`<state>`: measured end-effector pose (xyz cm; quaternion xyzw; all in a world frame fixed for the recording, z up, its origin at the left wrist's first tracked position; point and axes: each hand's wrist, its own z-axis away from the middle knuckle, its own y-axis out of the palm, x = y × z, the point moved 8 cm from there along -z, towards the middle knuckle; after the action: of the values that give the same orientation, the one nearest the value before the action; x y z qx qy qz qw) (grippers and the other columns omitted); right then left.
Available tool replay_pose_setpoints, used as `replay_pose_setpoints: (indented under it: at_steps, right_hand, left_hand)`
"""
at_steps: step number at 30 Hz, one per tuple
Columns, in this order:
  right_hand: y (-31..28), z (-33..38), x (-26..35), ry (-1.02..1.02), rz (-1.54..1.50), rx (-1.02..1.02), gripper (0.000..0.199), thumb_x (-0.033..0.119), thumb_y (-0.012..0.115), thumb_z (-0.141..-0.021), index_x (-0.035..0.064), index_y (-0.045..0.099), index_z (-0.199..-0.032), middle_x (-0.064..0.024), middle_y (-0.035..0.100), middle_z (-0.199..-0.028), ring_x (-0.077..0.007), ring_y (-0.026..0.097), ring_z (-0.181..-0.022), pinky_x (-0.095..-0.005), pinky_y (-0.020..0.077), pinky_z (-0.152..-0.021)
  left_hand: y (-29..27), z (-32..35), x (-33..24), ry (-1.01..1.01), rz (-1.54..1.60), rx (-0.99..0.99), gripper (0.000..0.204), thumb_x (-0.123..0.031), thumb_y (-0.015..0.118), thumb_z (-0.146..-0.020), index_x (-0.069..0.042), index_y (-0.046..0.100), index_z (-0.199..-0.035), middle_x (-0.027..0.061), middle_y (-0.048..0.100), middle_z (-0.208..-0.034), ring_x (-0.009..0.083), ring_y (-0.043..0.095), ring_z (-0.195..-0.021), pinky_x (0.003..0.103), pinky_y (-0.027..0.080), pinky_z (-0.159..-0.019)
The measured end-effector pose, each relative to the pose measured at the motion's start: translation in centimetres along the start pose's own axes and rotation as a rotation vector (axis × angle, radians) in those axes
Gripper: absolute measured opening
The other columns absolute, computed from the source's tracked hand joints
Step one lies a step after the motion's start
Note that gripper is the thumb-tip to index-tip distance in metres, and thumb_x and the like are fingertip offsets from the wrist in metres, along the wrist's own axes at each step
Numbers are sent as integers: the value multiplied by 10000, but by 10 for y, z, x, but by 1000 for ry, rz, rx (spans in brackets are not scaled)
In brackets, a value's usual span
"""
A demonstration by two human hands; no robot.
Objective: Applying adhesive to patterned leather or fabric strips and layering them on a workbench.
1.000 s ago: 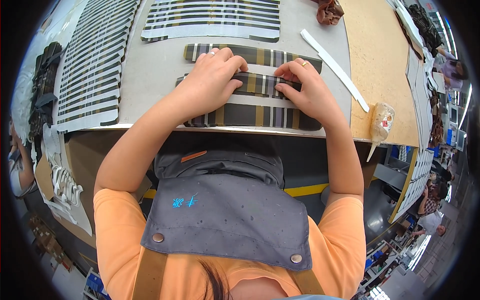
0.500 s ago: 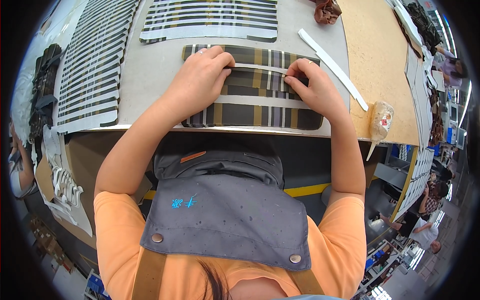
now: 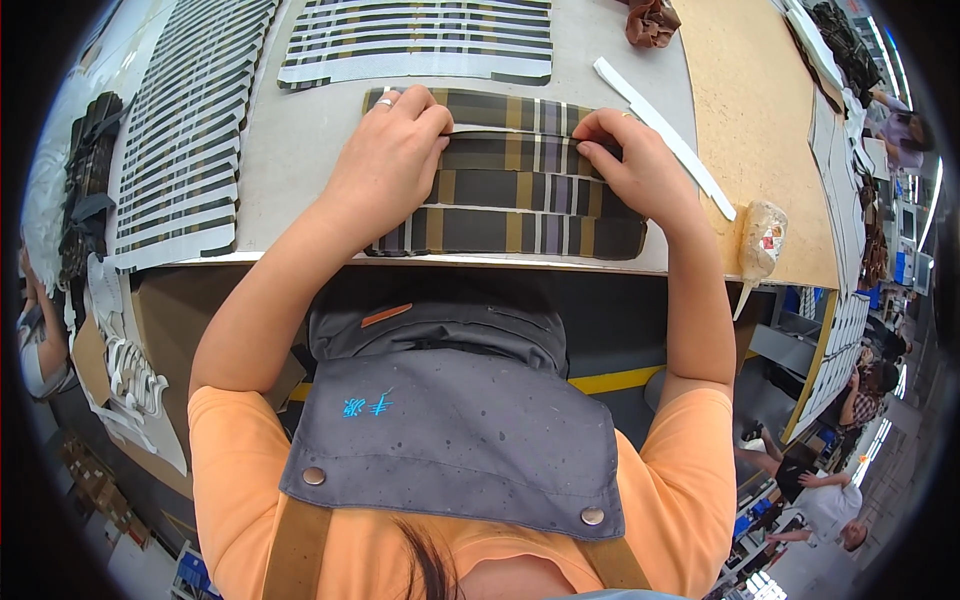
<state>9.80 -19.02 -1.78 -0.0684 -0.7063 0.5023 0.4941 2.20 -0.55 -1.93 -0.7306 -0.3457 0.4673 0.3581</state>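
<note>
Several dark plaid fabric pieces lie overlapped like steps at the table's near edge, with brown, white and purple bands. My left hand pinches the upper left edge of one plaid piece, thumb against bent fingers. At that piece's right end, my right hand pinches the same edge between thumb and forefinger. A thin pale line shows along the edge between the two hands. Another plaid strip runs just beyond it, partly under my left fingers.
Two groups of overlapped plaid strips with white edges lie beyond and at left. On the right are a white strip, a nozzle-tipped squeeze bottle and a crumpled brown piece. Other people are far right.
The held plaid piece has come down toward me, covering most of the wide pale bands that showed on the pieces. My hands have moved slightly farther apart.
</note>
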Motion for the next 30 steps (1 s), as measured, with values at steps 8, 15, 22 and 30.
replay_pose_setpoints:
  at_steps: [8,15,22,30]
  right_hand:
    - [3,-3,-1,-33,65,-88,92,60,604,-819,3,556,-873,-117,610,-798,-260,583,-778,-344,459,-717]
    - [-3,8,-6,-5,34,-167,107,57,618,-800,8,537,-850,-129,618,-793,-303,583,-785,-371,451,-723]
    - [-2,9,-11,49,51,-195,144,84,635,-802,24,543,-895,-112,618,-833,-286,575,-844,-377,422,-791]
    - [-23,-12,-41,53,169,-101,177,134,657,-801,60,591,-947,-70,600,-861,-244,548,-860,-362,405,-840]
  left_hand:
    - [2,-3,7,12,-45,-32,44,-11,569,-830,1,540,-861,111,508,-901,295,506,-875,376,429,-777]
    - [-13,-2,0,-6,-202,-48,168,-46,586,-828,-24,562,-992,100,549,-1065,296,512,-1028,413,378,-897]
    - [24,22,-36,124,-79,239,414,-241,520,-920,-31,495,-1276,103,439,-1385,276,348,-1324,440,236,-1100]
    - [26,24,-38,114,-88,260,448,-304,480,-943,-23,479,-1292,98,409,-1411,286,316,-1340,452,228,-1105]
